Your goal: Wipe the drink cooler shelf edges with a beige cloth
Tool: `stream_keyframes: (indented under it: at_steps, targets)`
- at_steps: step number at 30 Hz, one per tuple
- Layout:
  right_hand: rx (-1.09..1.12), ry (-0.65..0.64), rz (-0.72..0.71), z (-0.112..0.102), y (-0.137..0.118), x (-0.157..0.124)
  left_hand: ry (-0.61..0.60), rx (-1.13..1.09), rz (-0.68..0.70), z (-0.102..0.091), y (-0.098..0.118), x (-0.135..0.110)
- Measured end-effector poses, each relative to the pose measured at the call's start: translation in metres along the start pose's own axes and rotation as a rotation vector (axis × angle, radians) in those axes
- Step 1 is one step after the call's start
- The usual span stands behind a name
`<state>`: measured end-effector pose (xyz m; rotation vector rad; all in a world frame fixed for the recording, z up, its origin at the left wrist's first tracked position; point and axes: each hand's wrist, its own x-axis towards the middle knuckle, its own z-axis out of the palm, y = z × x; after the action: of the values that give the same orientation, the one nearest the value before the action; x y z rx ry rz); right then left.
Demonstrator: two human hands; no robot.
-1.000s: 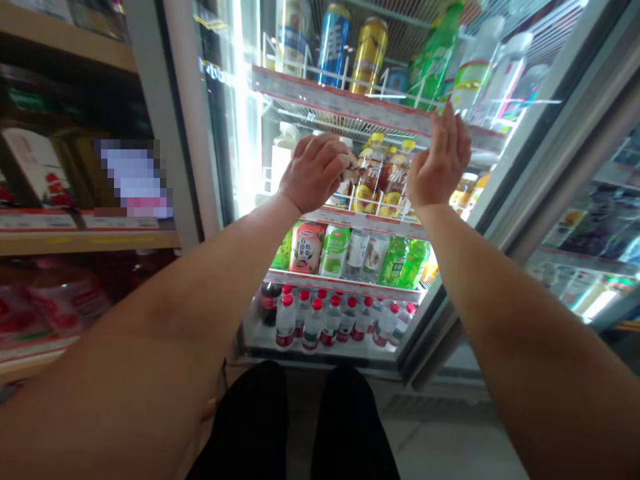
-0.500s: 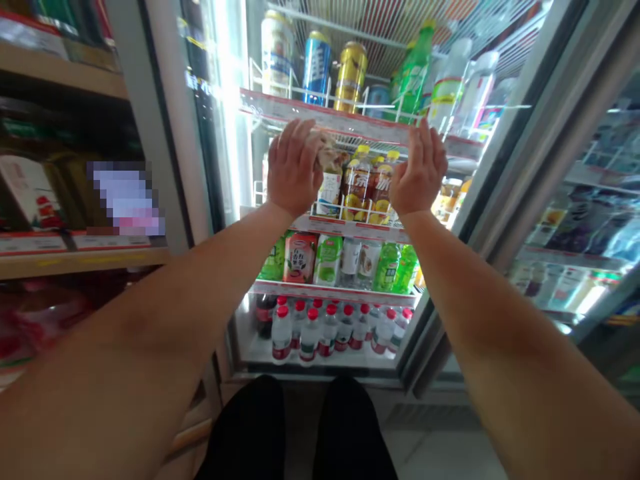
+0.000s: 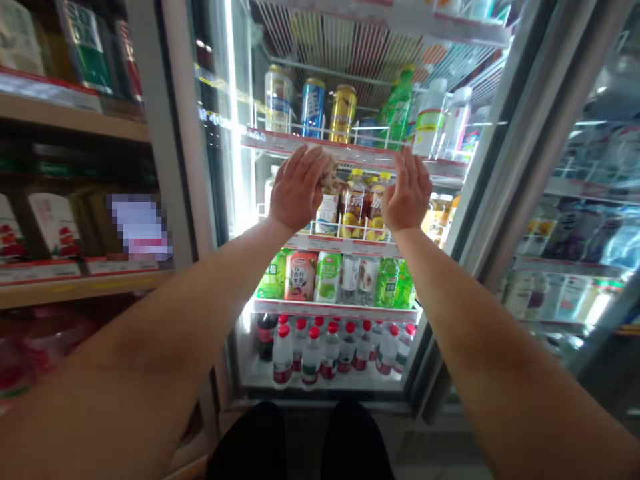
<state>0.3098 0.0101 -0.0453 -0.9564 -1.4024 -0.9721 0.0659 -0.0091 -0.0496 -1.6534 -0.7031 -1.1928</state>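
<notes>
The left hand (image 3: 296, 190) is folded over a crumpled, pale beige cloth (image 3: 330, 175), which shows beyond its thumb side, toward the other hand. The right hand (image 3: 407, 190) is raised flat and narrow, its fingers together and pointing upward; whether its palm presses on a surface cannot be told.

Between the two hands, behind them in the lit fridge, stand plastic bottles of brown drink with yellow caps (image 3: 354, 207). Just below the cloth is a bottle with a white label (image 3: 327, 210). Above the left hand, on the next shelf, are a tall white-and-gold can (image 3: 277, 100), a blue metal can (image 3: 313, 107) and a shiny gold can (image 3: 344, 113). Above the right hand leans a green plastic bottle (image 3: 399, 110), and beside it a clear bottle with a green-and-yellow label (image 3: 429, 123).

One shelf below the left hand are a coral-red carton (image 3: 301, 277) and a green-and-white carton (image 3: 328, 277). Lower still, beneath both hands, are clear bottles with red caps (image 3: 311, 360). Well to the left of the left hand runs a light wooden shelf (image 3: 90, 290); to the right of the right hand slants a grey metal door frame (image 3: 510, 193).
</notes>
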Motion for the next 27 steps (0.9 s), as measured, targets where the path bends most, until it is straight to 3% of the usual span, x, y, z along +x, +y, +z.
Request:
stream_keyframes:
  at_steps: [3, 9, 14, 18, 21, 27]
  targets:
    - [0.004, 0.007, -0.002, -0.001, -0.001, 0.0, 0.06, 0.006, -0.034, 0.007, 0.008, 0.0]
    - [0.018, -0.009, 0.006, -0.003, -0.002, 0.0, 0.05, -0.08, 0.074, 0.01, 0.008, 0.004]
    - [0.029, -0.022, 0.007, -0.002, -0.001, 0.0, 0.099, -0.132, 0.023, 0.015, 0.019, 0.016]
    - [0.042, -0.022, 0.017, 0.0, -0.001, 0.0, -0.051, -0.161, 0.2, 0.018, 0.035, 0.012]
    - [0.033, -0.017, 0.015, 0.0, 0.0, 0.0, -0.155, -0.135, 0.295, 0.018, 0.036, 0.012]
    - [0.018, -0.017, -0.002, 0.001, 0.001, -0.001, 0.017, -0.063, 0.073, 0.027, 0.036, 0.027]
